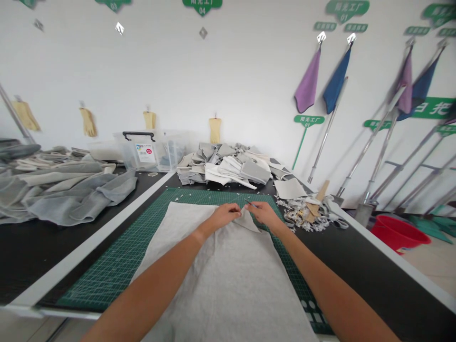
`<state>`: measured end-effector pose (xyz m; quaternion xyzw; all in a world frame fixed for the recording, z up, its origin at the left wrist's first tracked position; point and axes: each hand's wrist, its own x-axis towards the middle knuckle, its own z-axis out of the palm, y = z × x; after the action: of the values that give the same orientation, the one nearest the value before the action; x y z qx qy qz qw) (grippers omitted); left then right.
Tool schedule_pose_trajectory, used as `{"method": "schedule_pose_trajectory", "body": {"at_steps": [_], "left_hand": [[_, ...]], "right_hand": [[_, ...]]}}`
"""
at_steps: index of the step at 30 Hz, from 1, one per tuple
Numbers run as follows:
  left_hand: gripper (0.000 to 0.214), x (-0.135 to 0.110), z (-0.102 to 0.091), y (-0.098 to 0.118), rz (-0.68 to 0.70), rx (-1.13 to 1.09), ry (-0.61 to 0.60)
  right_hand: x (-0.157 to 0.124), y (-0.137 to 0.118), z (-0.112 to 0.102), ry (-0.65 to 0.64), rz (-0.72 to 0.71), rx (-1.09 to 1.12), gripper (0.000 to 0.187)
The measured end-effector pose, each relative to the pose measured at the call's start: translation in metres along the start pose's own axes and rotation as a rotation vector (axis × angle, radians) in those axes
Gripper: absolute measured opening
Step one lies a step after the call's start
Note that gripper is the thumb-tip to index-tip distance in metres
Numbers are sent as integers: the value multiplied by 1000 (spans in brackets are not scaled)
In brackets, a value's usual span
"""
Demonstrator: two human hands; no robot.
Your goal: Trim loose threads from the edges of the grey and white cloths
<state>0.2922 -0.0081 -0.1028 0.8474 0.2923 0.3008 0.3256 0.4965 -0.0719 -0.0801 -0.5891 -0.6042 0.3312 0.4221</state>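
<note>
A light grey cloth lies over the green cutting mat and runs down past its near edge. Near the cloth's far edge, my left hand is closed, with the fingertips pinching a raised fold of the fabric. My right hand is closed just to the right of that fold. From its fingers a small dark pointed tool sticks out to the left; its handle is hidden. One far corner of the cloth is folded over between the hands.
Beyond the mat sits a heap of grey and white cloth pieces. Scraps lie at right, and larger grey cloths at left. A clear plastic box stands behind. Off the table's right side is a red bucket.
</note>
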Motion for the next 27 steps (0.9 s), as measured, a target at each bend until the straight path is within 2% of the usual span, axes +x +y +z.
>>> {"method": "schedule_pose_trajectory", "body": {"at_steps": [5,7,11,16,21,24,27], "left_hand": [[16,-8,9,14,55,275,161],[16,-10,12,20,90,337,180],[9,-12,13,25,120,345,154],[16,-11,12,21,75,213,191],[33,-9,8,16,45,150,133],[33,-8,8,13,64,50,128],[30,-6,11,9,79,-102,141]], "right_hand": [[-1,2,4,-7,193,147,45],[0,5,6,-1,239,192,44],[0,9,9,13,255,213,55],[-2,5,4,18,164,135,43],[0,2,-3,18,-66,-36,39],[3,5,-5,-2,-156,-143,36],[4,7,-5,-49,-177,-190,36]]}}
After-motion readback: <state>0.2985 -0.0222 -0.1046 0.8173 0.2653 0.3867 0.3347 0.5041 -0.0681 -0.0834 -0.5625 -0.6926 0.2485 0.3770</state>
